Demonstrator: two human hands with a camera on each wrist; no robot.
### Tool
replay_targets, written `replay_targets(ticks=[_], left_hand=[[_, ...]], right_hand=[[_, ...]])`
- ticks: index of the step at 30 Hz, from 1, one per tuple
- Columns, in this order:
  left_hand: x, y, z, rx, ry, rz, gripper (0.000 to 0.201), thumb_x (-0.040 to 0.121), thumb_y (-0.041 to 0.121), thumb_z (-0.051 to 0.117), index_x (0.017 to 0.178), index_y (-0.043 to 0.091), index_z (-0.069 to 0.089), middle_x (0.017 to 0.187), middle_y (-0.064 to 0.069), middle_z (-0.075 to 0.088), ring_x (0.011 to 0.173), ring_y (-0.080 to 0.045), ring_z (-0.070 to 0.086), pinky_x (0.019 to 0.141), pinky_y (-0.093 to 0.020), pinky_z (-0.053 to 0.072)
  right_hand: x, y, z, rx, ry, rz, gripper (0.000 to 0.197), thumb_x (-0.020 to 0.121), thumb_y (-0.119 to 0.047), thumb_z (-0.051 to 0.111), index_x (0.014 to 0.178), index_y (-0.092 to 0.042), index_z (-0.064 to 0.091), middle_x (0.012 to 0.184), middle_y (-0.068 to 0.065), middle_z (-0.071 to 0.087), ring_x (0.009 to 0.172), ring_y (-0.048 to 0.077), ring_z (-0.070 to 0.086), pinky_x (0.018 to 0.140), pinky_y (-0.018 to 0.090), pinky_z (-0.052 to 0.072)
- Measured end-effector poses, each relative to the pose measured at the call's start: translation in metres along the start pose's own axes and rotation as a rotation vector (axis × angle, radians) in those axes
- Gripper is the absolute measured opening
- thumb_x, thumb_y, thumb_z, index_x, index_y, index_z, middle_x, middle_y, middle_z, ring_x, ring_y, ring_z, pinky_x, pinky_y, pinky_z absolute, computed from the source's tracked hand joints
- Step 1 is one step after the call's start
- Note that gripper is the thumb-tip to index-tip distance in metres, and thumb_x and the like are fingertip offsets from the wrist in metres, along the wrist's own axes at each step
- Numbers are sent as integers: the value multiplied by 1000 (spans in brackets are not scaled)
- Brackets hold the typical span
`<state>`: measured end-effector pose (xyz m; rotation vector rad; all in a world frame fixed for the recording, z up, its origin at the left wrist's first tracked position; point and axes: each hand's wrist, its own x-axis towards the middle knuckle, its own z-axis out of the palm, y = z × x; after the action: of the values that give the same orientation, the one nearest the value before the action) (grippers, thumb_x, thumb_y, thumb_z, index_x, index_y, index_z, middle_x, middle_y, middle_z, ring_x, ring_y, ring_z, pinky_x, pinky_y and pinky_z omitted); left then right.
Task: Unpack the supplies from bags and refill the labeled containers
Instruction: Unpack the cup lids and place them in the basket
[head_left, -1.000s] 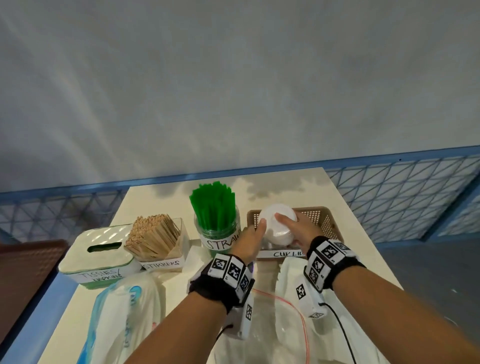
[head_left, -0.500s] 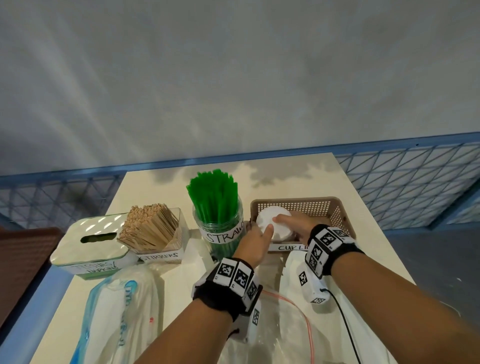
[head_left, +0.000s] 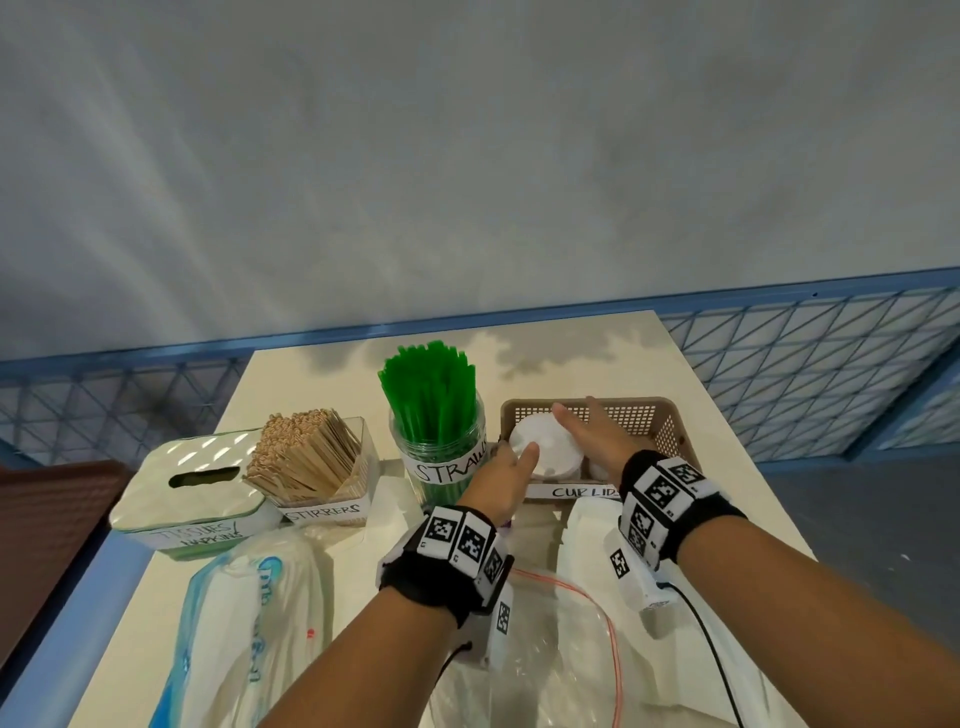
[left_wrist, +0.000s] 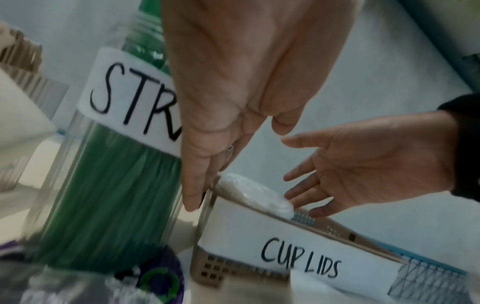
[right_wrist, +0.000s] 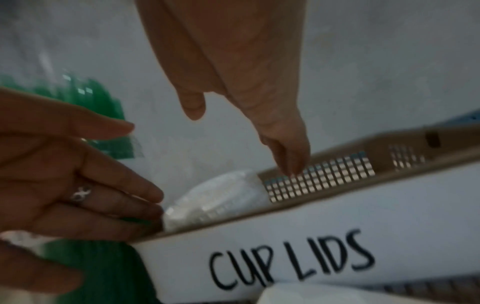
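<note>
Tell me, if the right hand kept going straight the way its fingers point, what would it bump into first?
Probably the far wall of the brown basket. The right hand points forward over the stack of white lids, fingers straight, towards that mesh wall. Depth is hard to judge.

Along the far part of the table, left to right: tissue box, stirrer container, straw jar, cup-lid basket. In the basket's left end, a stack of lids, with the left hand just left of it and the right hand just right. Nearer, in front of the containers, plastic bags side by side.
</note>
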<state>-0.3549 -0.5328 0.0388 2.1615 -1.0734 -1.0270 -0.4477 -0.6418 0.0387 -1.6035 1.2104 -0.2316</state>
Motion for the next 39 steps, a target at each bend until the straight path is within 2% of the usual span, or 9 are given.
replay_targets(ticks=[4, 9, 12, 16, 22, 27, 30, 35, 39], left_hand=[[-28, 14, -15, 7, 15, 54, 55, 98, 48, 27, 133, 8, 43, 133, -16, 52, 120, -29, 49, 103, -35, 37], [-94, 30, -39, 176, 136, 205, 51, 99, 36, 39, 142, 9, 31, 139, -13, 46, 124, -24, 46, 90, -26, 36], [-128, 18, -45, 195, 243, 269, 48, 95, 34, 49, 134, 8, 38, 129, -13, 52, 105, -23, 53, 77, -23, 34], [-162, -21, -32, 284, 288, 206, 49, 91, 39, 53, 123, 3, 42, 124, -15, 46, 106, -26, 50, 80, -28, 37], [-196, -84, 15, 338, -80, -127, 83, 83, 67, 44, 129, -2, 37, 120, -18, 58, 104, -31, 62, 83, -34, 49], [-205, -107, 36, 184, -277, -168, 40, 91, 34, 52, 109, -2, 56, 99, -22, 66, 82, -35, 68, 74, -36, 54], [-204, -112, 34, -103, -166, -151, 17, 90, 9, 48, 104, -1, 51, 86, -16, 62, 69, -30, 66, 59, -32, 58], [-204, -116, 26, -513, 31, -126, 21, 93, 7, 41, 112, 1, 48, 107, -21, 57, 81, -29, 62, 68, -36, 58], [-202, -122, 29, -793, 57, -167, 27, 93, 5, 39, 117, -7, 46, 110, -23, 57, 88, -32, 60, 58, -33, 55]], right_hand=[[-45, -11, -7, -96, 133, -206, 52, 94, -32, 50, 138, -7, 39, 142, 11, 44, 131, 25, 41, 109, 36, 33], [-126, -16, 3, -262, -22, -319, 25, 93, -20, 52, 113, -7, 62, 105, 6, 65, 97, 20, 63, 70, 15, 47], [-170, -10, 17, -386, -173, -281, 21, 93, -18, 50, 105, -6, 63, 101, 9, 69, 89, 19, 66, 75, 25, 48], [-212, 16, 41, -713, -323, -226, 30, 96, -21, 41, 107, -3, 63, 107, 10, 67, 95, 22, 64, 83, 31, 46], [-246, 63, 81, -867, -334, -133, 35, 97, -19, 38, 131, -14, 47, 129, 9, 52, 115, 24, 51, 86, 25, 36], [-260, 82, 100, -804, -243, -100, 34, 99, -20, 36, 130, -11, 46, 128, 13, 46, 114, 28, 50, 83, 26, 38], [-264, 88, 98, -900, -149, -107, 33, 100, -14, 29, 127, -5, 46, 128, 16, 45, 115, 31, 47, 92, 34, 40], [-264, 89, 95, -903, -26, -21, 36, 101, -24, 27, 121, -4, 47, 122, 16, 52, 111, 31, 51, 84, 37, 42], [-270, 79, 97, -829, -83, 52, 45, 101, -35, 24, 122, -4, 49, 119, 18, 57, 110, 31, 55, 84, 33, 41]])
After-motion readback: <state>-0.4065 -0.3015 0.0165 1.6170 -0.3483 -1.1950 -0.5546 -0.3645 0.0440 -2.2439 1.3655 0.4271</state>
